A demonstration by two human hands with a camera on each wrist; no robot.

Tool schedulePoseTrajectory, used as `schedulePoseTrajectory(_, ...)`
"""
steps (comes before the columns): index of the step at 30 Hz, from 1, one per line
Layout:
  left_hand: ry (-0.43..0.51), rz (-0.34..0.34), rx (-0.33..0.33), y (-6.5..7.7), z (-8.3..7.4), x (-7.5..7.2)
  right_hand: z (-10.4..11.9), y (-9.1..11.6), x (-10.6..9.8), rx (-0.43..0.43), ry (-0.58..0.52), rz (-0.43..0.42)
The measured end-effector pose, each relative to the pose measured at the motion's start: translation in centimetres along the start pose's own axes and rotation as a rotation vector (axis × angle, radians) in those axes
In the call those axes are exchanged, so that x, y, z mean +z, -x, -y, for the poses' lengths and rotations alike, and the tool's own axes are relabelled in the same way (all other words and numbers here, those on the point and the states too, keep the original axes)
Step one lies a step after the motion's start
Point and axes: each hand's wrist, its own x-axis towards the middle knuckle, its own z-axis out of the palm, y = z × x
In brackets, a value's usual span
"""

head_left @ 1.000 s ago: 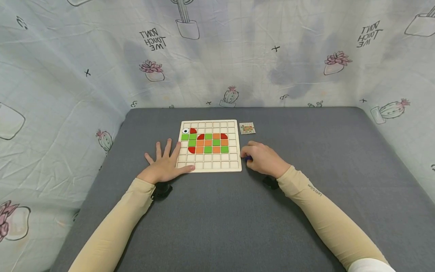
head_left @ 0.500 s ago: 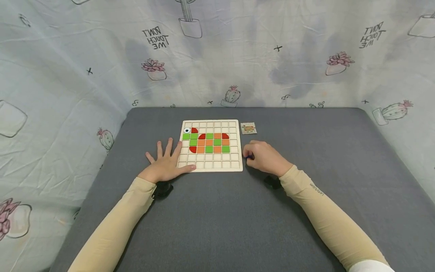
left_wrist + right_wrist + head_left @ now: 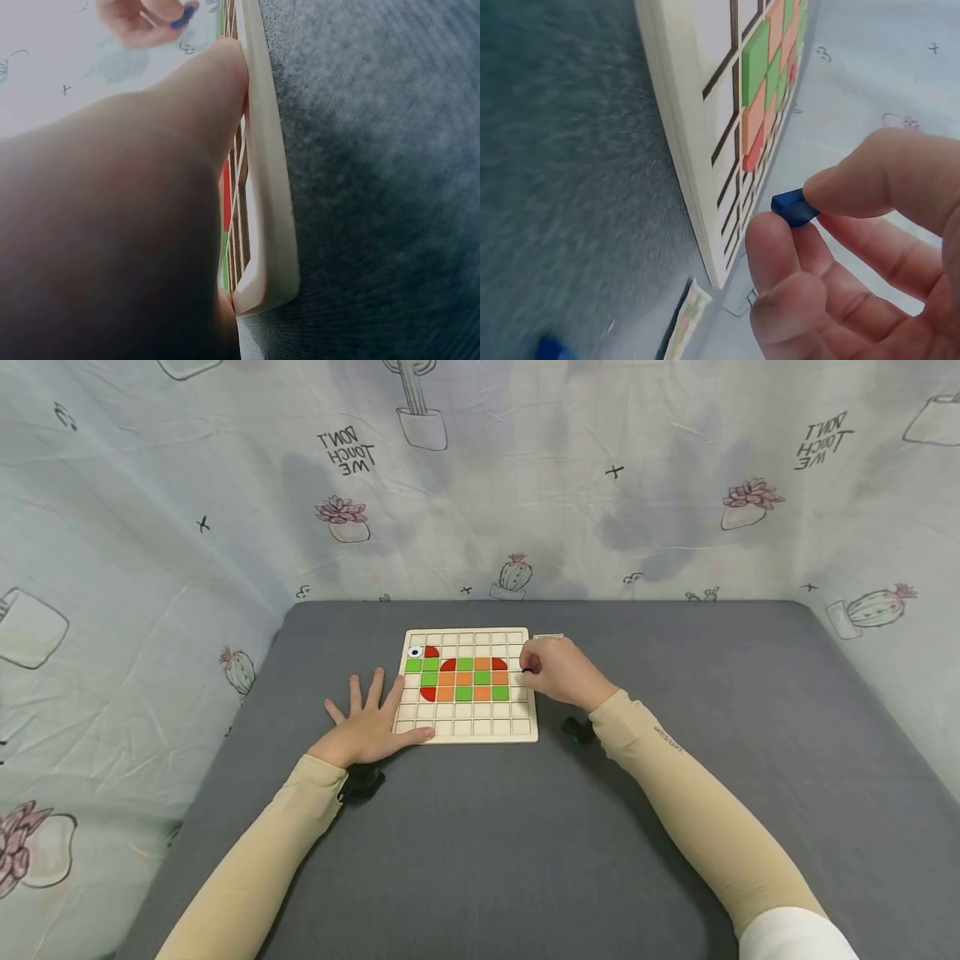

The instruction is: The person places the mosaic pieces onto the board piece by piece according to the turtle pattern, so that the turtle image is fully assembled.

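A pale wooden grid board [image 3: 474, 725] lies on the table, with green, orange and red tiles set in its cells and an eye tile [image 3: 416, 652] at the upper left. Spread over the board's lower left corner, my left hand [image 3: 366, 727] rests its thumb on the near rim. My right hand [image 3: 561, 672] is above the board's right edge, pinching a small blue tile [image 3: 791, 208] between thumb and fingers. In the right wrist view the tile is held apart from the board. The head view shows only a dark sliver of it.
A small picture card [image 3: 548, 636] lies beyond my right hand, mostly covered by it in the head view. Another blue piece [image 3: 553, 349] is on the grey table [image 3: 480, 843], at the bottom of the right wrist view. A patterned curtain [image 3: 465, 477] stands behind.
My right hand has moved from the table beside the board up and away to the board's right edge, carrying the blue tile. It now covers most of the card. My left hand stays put.
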Motion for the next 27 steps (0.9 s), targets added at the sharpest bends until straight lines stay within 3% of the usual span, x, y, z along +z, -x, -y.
schedulePoseTrajectory(12,0.006,-0.002,-0.005,0.1,-0.3,-0.2,0.1,-2.5,0.7,0.059,0.042,0.146)
schedulePoseTrajectory(27,-0.016,0.01,-0.012,0.2,-0.4,-0.2,-0.4,-2.7,1.0,0.082,0.062,0.183)
